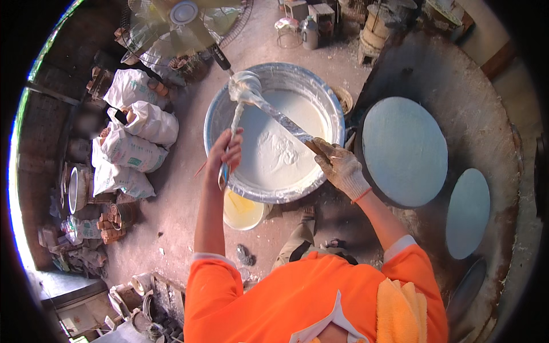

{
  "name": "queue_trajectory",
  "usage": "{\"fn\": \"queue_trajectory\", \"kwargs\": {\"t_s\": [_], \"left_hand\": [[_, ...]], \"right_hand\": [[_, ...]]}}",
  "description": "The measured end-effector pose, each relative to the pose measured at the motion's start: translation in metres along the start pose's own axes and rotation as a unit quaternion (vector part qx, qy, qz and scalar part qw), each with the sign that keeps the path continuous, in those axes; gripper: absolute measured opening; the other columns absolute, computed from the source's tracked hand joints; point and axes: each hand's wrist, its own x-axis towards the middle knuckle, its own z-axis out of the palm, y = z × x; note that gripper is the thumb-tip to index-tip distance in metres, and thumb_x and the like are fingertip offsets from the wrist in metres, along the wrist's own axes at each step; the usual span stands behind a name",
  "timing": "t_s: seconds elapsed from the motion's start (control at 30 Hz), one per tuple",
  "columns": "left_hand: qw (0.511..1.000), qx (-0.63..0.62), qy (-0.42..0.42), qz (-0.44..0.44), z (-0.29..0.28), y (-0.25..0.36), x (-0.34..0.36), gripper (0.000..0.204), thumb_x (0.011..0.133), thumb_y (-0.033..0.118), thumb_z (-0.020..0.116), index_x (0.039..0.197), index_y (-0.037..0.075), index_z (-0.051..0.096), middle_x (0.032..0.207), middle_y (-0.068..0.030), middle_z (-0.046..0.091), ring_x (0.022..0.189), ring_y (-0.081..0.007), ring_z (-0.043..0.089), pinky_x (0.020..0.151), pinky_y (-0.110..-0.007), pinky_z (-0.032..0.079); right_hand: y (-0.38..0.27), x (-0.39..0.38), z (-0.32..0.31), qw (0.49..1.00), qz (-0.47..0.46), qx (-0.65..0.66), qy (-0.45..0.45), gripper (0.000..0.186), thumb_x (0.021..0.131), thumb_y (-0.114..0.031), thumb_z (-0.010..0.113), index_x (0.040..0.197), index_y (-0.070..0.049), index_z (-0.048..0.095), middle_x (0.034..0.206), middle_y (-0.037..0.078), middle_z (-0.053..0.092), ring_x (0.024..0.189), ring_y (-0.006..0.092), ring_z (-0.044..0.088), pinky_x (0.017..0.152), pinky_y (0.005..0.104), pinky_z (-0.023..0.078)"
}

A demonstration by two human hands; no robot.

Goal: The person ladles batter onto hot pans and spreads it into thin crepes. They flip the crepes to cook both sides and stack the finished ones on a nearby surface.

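Dusty concrete floor of a rough open workshop, with filled white sacks (134, 143) well to the left of the hands and a standing fan (183, 23) beyond them. Between the hands sits a wide metal basin (220, 123) of white batter (274, 154). The right hand (341, 167), in a batter-smeared work glove, is closed round the handle of a long ladle (274, 111) whose coated bowl is raised over the basin's far rim. The bare left hand (225, 153) curls at the near rim, fingers wiping a batter strand off the ladle. Judgement: the ladle is stiff but slick with batter; grip is best taken on the drier handle end. Two round cloth-covered steamers (405, 150) lie right of the gloved hand; a small yellow bucket (243, 210) stands beneath the left wrist.
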Motion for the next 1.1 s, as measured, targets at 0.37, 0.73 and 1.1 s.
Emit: {"fn": "queue_trajectory", "kwargs": {"t_s": [0.37, 0.73, 1.1], "left_hand": [[0.968, 0.245, -0.027, -0.041, 0.098, -0.14, -0.074, 0.024, 0.096, 0.02, 0.035, 0.115, 0.006, 0.041, 0.065, 0.0009, 0.037, 0.034, -0.0033, 0.028, 0.03, -0.019, 0.025], [0.814, 0.274, -0.331, -0.391, 0.248, -0.404, -0.025, 0.031, 0.098, 0.019, 0.027, 0.12, 0.001, 0.039, 0.067, -0.0008, 0.037, 0.032, -0.0036, 0.03, 0.028, -0.018, 0.026], [0.615, 0.274, -0.446, -0.59, 0.396, -0.776, -0.132, 0.033, 0.098, 0.022, 0.031, 0.114, -0.004, 0.042, 0.068, -0.0007, 0.037, 0.037, -0.0054, 0.032, 0.033, -0.02, 0.029]], "right_hand": [[0.037, -0.197, -0.093, 0.904, 0.319, 0.283, -0.042, 0.035, 0.083, -0.032, 0.057, 0.109, -0.007, 0.059, 0.097, 0.014, 0.064, 0.089, 0.0277, 0.062, 0.074, 0.0315, 0.048], [0.01, -0.502, -0.098, 0.741, 0.528, 0.119, 0.398, 0.036, 0.083, -0.03, 0.058, 0.108, -0.004, 0.057, 0.096, 0.013, 0.062, 0.09, 0.0259, 0.059, 0.079, 0.0335, 0.046], [0.081, -0.711, -0.161, 0.363, -0.259, 0.544, 0.711, 0.036, 0.089, 0.001, 0.045, 0.124, 0.003, 0.045, 0.1, 0.011, 0.054, 0.083, 0.0131, 0.05, 0.072, 0.0209, 0.044]]}}
